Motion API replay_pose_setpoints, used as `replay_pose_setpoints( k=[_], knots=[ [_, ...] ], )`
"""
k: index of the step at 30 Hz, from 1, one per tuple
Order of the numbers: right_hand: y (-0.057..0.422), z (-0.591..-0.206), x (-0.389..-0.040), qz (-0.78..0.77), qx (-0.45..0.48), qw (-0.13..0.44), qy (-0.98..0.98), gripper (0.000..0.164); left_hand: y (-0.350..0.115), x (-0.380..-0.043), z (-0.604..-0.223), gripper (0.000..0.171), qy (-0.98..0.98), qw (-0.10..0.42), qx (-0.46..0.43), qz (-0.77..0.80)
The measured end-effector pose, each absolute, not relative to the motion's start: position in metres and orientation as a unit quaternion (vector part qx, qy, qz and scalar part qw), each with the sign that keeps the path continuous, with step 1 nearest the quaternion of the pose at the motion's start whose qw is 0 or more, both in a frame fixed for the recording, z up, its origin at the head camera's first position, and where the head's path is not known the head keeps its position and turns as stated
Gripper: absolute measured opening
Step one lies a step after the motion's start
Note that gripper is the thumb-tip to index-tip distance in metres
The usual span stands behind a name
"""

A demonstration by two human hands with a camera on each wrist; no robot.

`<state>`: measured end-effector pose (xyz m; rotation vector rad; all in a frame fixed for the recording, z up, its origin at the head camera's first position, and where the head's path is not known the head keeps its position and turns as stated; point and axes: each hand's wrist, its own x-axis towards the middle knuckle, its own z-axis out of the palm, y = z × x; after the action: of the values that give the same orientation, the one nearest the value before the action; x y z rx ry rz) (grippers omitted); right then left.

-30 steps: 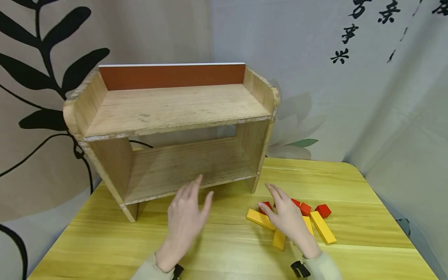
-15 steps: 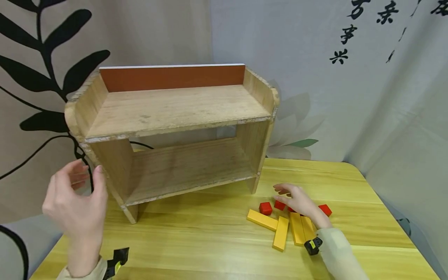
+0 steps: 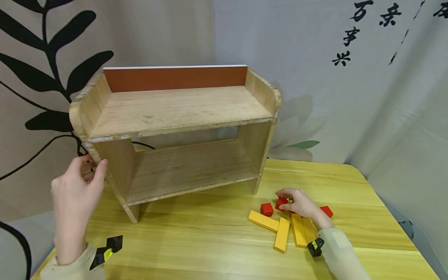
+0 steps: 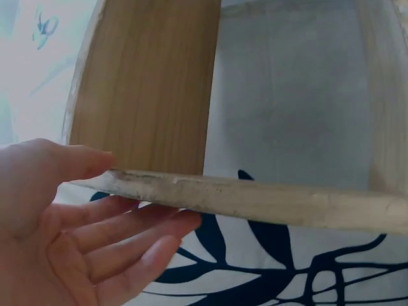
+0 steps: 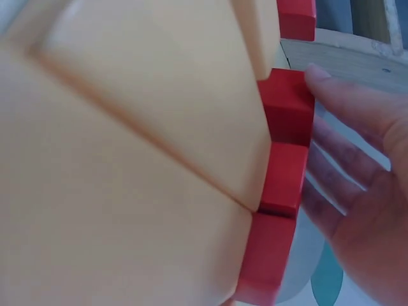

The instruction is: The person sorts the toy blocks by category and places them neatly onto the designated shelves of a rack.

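A small two-tier wooden shelf [image 3: 185,105] stands on the table. My left hand [image 3: 78,190] holds the front edge of its left side panel. In the left wrist view the thumb [image 4: 83,160] lies on one side of that panel edge [image 4: 255,197], and the fingers [image 4: 134,245] reach along the other. At the right, my right hand [image 3: 301,203] pinches a red cube [image 3: 281,203] between thumb and fingers. The right wrist view has the thumb at a corner of the red cube [image 5: 290,95], fingers partly hidden behind it.
Another red cube [image 3: 266,209] sits left of the right hand, and one [image 3: 327,211] to its right. Several yellow bars [image 3: 263,221] lie in front of the cubes on the wooden table [image 3: 196,249]. A printed curtain [image 3: 315,77] hangs behind.
My left hand has gone from in front of the shelf to its left side panel and now holds it. My right hand has moved in over the red cubes and taken hold of one.
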<state>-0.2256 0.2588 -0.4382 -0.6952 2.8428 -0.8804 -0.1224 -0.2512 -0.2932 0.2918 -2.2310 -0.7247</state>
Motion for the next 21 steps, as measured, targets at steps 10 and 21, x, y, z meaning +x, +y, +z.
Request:
replay_pose_setpoints(
  k=[10,21],
  knots=[
    [0.259,-0.44,-0.229,-0.27,-0.215,0.051,0.937,0.037,-0.26,-0.13,-0.292,0.025,-0.903,0.375,0.046,-0.206],
    [0.264,-0.441,-0.229,-0.286,-0.208,0.06,0.933,0.039,-0.264,-0.135,-0.294,0.02,-0.905,0.369,0.045,-0.209]
  ],
)
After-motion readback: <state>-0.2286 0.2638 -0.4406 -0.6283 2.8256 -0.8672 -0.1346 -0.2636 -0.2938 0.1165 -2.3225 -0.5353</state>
